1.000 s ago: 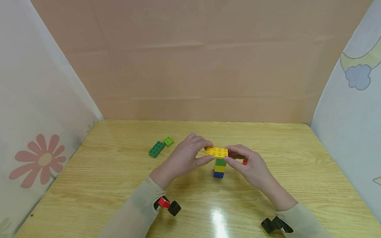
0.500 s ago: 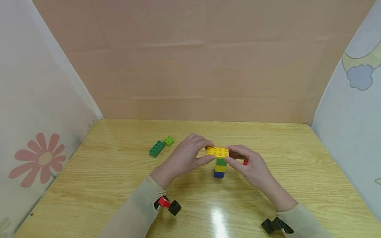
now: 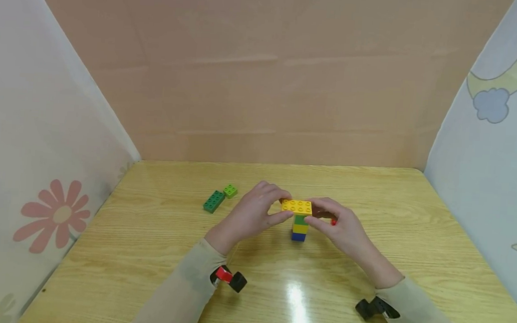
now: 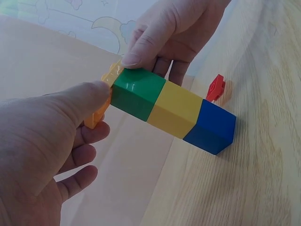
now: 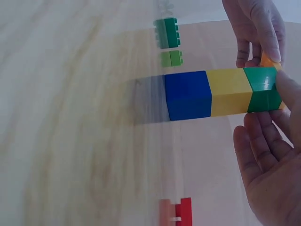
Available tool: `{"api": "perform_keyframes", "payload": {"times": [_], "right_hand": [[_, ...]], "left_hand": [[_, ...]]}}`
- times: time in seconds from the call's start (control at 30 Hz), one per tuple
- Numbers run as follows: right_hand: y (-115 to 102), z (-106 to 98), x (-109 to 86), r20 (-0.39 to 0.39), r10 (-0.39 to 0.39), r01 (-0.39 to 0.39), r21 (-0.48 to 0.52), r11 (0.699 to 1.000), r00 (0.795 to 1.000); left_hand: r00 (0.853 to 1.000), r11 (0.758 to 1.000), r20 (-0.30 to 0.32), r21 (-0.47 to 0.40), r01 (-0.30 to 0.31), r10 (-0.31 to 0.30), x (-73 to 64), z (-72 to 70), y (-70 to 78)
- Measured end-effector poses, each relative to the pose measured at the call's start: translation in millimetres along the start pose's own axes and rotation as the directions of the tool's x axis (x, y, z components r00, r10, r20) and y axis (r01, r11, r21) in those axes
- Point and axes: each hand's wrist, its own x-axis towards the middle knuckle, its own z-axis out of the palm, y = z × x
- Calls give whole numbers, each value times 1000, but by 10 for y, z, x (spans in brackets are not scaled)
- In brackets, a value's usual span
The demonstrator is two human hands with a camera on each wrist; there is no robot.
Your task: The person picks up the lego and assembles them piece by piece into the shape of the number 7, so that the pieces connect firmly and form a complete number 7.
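A tower of building bricks stands upright on the table, with a blue brick (image 3: 298, 237) at the bottom. Above it come a yellow brick (image 4: 175, 110) and a green brick (image 5: 263, 88). Across the top lies a longer yellow studded brick (image 3: 297, 206), which juts out to the left. My left hand (image 3: 252, 208) pinches its overhanging end, thumb in front and fingers behind. From the other side my right hand (image 3: 341, 225) grips the tower's top, its thumb against the green brick. The right fingers are partly hidden behind the tower in the head view.
Left of the tower lie a dark green brick (image 3: 214, 201) and a small lime green brick (image 3: 230, 191). Behind the right hand is a red piece (image 4: 216, 88), lying on the wooden table (image 3: 153, 254). Cloth walls enclose the table's back and sides.
My right thumb has slid down slightly from the top yellow brick's corner onto the green brick. The left hand keeps its pinch, and the tower stays in place.
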Motion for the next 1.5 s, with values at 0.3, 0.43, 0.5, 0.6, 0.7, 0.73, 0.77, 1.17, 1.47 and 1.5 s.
{"api": "perform_keyframes", "payload": {"times": [0.3,0.43,0.5,0.6,0.7,0.73,0.77,1.17,1.47,1.5], "right_hand": [[15,-2,-15,21,26,-27,37,999,999],[-4,-33,-41,19,39,-39,28,999,999],[-19,-65,-61,10,44,-44,26,999,999],[-22,-148,-107,-12,55,-54,23,998,998],[-16,-249,-162,-30,79,-78,31,996,996],[-8,-285,-184,-32,92,-91,33,995,995],[2,-319,-207,-35,103,-101,32,994,994],[121,-660,-498,-102,154,-161,-60,985,983],[220,-848,-652,-133,179,-195,-118,974,975],[231,-868,-665,-138,182,-199,-121,973,974]], "left_hand": [[1000,1000,4,-22,14,-14,8,14,23],[1000,998,20,-56,25,-24,8,19,25],[999,995,32,-90,32,-30,4,20,20],[999,989,45,-143,37,-31,4,33,10],[998,982,52,-182,47,-38,9,49,-1],[998,981,53,-189,50,-41,13,57,-5],[997,979,55,-198,55,-45,19,68,-9],[995,977,94,-212,37,-18,269,405,-34],[985,978,171,-201,54,-19,469,754,82],[985,981,173,-188,49,-16,494,790,101]]}}
